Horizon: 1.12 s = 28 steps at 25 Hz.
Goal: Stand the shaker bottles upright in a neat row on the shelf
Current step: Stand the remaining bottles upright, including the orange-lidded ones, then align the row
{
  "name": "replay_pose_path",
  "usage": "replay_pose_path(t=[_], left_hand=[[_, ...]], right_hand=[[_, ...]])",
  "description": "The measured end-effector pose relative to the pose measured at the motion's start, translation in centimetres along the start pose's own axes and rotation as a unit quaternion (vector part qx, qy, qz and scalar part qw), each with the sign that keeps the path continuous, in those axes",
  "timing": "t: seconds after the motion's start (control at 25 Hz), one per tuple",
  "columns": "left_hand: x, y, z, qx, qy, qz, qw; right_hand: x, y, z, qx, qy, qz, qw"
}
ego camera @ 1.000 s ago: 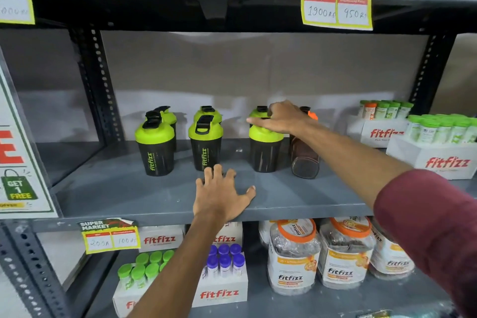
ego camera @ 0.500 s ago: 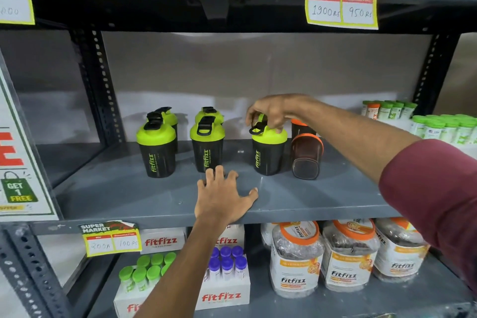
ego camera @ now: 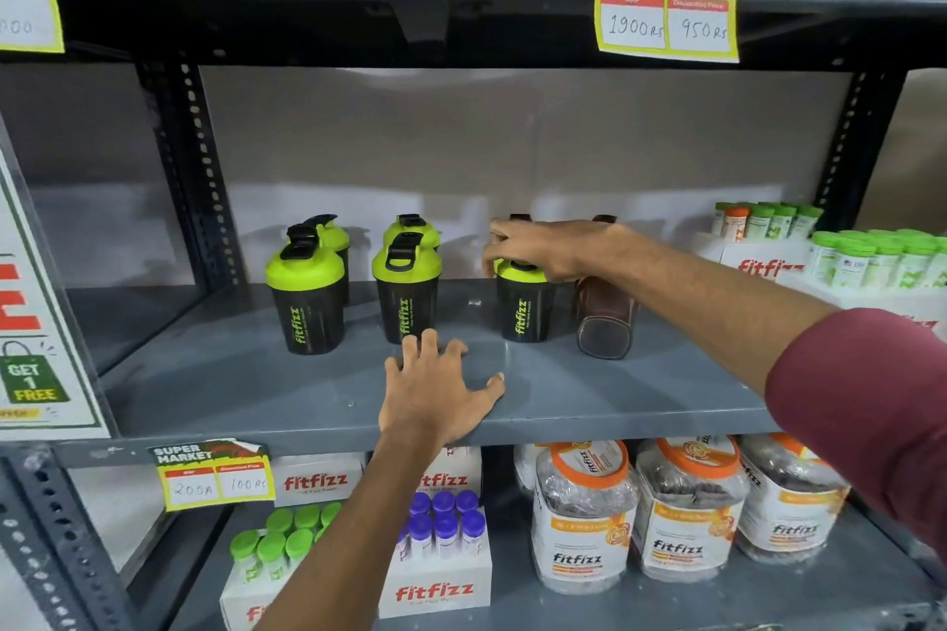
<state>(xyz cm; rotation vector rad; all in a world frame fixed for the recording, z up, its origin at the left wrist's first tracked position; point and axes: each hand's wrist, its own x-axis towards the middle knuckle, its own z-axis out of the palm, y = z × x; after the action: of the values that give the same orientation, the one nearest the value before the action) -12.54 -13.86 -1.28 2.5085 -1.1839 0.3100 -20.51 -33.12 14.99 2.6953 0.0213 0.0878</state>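
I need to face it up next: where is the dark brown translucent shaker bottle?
The dark brown translucent shaker bottle stands on the grey metal shelf, right end of the front row, beside the green-lidded black shaker under the right hand.

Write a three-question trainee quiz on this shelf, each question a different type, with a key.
1. True or false: the right hand is on the lid of the third front green-lidded shaker.
2. Multiple choice: the left hand is A) lifting a shaker, B) resting flat on the shelf, C) holding a price tag.
3. Fill in: the brown shaker stands to the ___ of the shaker under the right hand.

Key: 1 true; 2 B; 3 right.
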Motion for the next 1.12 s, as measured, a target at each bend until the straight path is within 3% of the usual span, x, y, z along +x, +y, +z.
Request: replay_pose_path(t=[0.08, 0.16, 0.24, 0.32, 0.4, 0.48, 0.56, 0.72, 0.96, 1.12], left_hand=[[0.0, -0.1, 0.0, -0.002, -0.005, -0.002, 1.0], [0.0, 0.0, 0.0, 0.005, -0.001, 0.004, 1.0], [0.0, 0.3, 0.0, 0.022, -0.002, 0.022, 1.0], [0.1, 0.6, -0.2, 0.037, -0.022, 0.048, 0.998], [0.0, 1.4, -0.6, 0.038, -0.044, 0.056, 0.997], [0.1, 2.9, -0.6, 0.023, -0.066, 0.062, 0.996], [0.2, 5.6, -0.4, 0.003, -0.093, 0.091, 0.992], [0.8, 10.2, 0.4, -0.028, -0.126, 0.092, 0.987], [1.1, 10.7, 2.1, 0.0, -0.079, 0.088, 0.993], [1.1, 10.6, 2.3, -0.001, -0.067, 0.091, 0.994]], right_hand=[[-0.3, -0.6, 0.0, 0.045, 0.031, -0.006, 0.999], [-1.7, 0.1, 0.6, 0.09, 0.089, 0.041, 0.991], [-3.4, 1.0, 1.9, 0.145, 0.186, 0.156, 0.959], [-5.2, 1.2, 4.4, 0.176, 0.261, 0.317, 0.895], [-6.6, 1.1, 6.4, 0.279, 0.223, 0.464, 0.811], [-7.1, 0.6, 8.0, 0.42, 0.122, 0.532, 0.725], [-7.4, 0.0, 8.7, 0.507, 0.08, 0.529, 0.675], [-7.7, 0.3, 9.7, 0.561, 0.097, 0.488, 0.661], [-10.3, 3.4, 11.4, 0.65, 0.175, 0.43, 0.601], [-11.3, 3.8, 12.5, 0.6, 0.223, 0.379, 0.669]])
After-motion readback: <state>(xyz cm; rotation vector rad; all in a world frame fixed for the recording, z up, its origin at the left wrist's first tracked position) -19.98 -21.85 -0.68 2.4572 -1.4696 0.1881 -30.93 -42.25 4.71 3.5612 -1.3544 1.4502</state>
